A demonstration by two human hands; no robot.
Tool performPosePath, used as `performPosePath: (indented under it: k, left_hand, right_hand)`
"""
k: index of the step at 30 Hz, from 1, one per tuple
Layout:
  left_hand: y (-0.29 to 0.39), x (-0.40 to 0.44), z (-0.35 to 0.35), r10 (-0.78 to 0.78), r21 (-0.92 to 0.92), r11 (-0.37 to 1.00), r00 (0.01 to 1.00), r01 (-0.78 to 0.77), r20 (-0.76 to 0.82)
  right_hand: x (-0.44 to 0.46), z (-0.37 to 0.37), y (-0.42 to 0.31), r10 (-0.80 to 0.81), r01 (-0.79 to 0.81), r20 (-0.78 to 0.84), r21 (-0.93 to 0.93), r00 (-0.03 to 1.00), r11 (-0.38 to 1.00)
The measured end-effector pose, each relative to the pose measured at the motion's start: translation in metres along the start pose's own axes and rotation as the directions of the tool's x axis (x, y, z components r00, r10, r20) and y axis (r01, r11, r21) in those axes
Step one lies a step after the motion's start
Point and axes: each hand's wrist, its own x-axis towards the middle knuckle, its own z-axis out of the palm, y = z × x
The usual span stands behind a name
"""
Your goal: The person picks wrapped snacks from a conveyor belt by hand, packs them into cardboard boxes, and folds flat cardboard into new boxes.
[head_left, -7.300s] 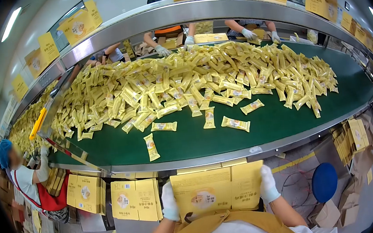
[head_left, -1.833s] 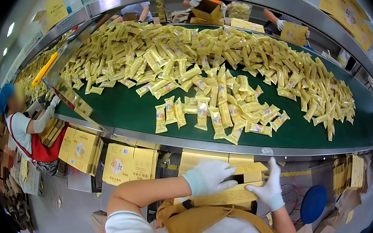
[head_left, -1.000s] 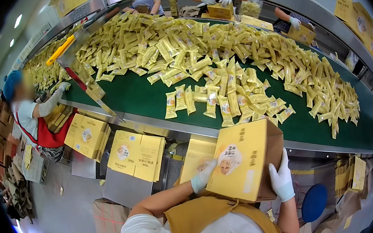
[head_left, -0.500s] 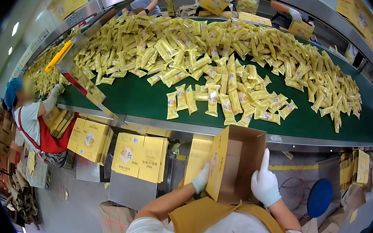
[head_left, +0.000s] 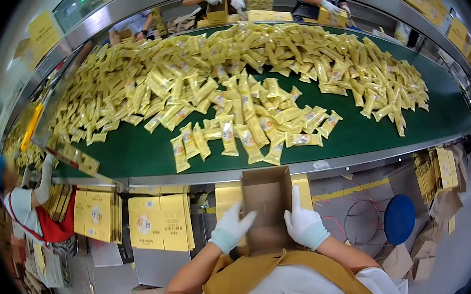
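Note:
An open carton with a brown inside stands upright in front of my apron, its mouth facing up and toward the belt. My left hand, in a white glove, holds its left side with the thumb at the edge. On the right side, my right hand presses against the wall with the index finger pointing up. Both palms are partly hidden. Just beyond the carton, a loose group of yellow wrapped snack packets lies on the green conveyor belt.
Flat yellow cartons are stacked left of me, with another stack farther left. A co-worker in a red apron works at the far left. Gloved hands of others handle boxes across the belt. A blue stool stands right.
The carton has turned from tilted to upright and now faces the belt squarely. My left hand shifted along its side; my right hand stays on the right wall. The view swung to the right.

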Motion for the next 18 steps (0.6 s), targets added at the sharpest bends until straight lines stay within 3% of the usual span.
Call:
performPosePath:
  k: [1,3,5,7,9,10,11,13,15,16,17,18]
  left_hand:
    - [-0.017,0.005,-0.005,-0.054,0.002,0.999,0.997,0.054,0.059]
    - [-0.048,0.005,-0.014,0.025,-0.222,0.975,0.993,0.001,0.113]
    - [-0.084,0.007,-0.014,-0.063,-0.428,0.894,0.983,0.134,0.175]
    - [-0.103,0.003,0.008,-0.012,-0.614,0.789,1.000,0.009,-0.001]
    - [-0.113,0.008,0.035,0.065,-0.252,0.957,0.951,-0.145,-0.301]
    - [-0.099,0.010,0.054,-0.088,-0.132,0.990,0.921,0.040,-0.378]
    - [-0.136,0.023,0.082,0.102,0.102,0.992,0.915,-0.067,-0.391]
    - [-0.116,0.040,0.081,0.280,0.205,0.955,0.884,-0.215,-0.376]
    - [-0.091,0.053,0.040,0.453,0.419,0.865,0.789,-0.277,-0.414]
    - [-0.079,0.060,0.018,0.536,0.522,0.803,0.734,-0.289,-0.417]
    - [-0.071,0.070,0.004,0.555,0.550,0.794,0.677,-0.259,-0.482]
    - [-0.055,0.083,-0.015,0.610,0.620,0.747,0.619,-0.240,-0.495]
  right_hand:
    - [0.000,-0.003,0.005,0.028,-0.031,0.033,0.080,0.999,0.996]
    - [-0.001,-0.011,0.019,0.068,-0.091,0.105,0.232,0.992,0.968]
    - [-0.002,-0.003,0.044,0.058,-0.051,0.001,0.492,0.998,0.869]
    - [-0.003,0.025,0.072,0.104,-0.070,-0.012,0.662,0.994,0.746]
    - [-0.008,0.078,0.102,0.182,-0.181,0.083,0.756,0.980,0.629]
    - [-0.013,0.115,0.102,0.271,-0.226,0.011,0.588,0.962,0.777]
    - [-0.008,0.129,0.092,0.191,-0.134,-0.021,0.640,0.981,0.756]
    - [0.013,0.124,0.079,0.138,-0.026,-0.226,0.438,0.964,0.898]
    - [0.044,0.073,0.087,-0.017,0.044,-0.303,0.082,0.953,0.996]
    - [0.066,0.048,0.093,-0.141,0.178,-0.441,0.044,0.887,0.983]
    - [0.079,0.022,0.087,-0.044,0.062,-0.421,0.030,0.906,0.998]
    - [0.100,0.012,0.096,-0.163,0.160,-0.554,-0.055,0.816,0.986]
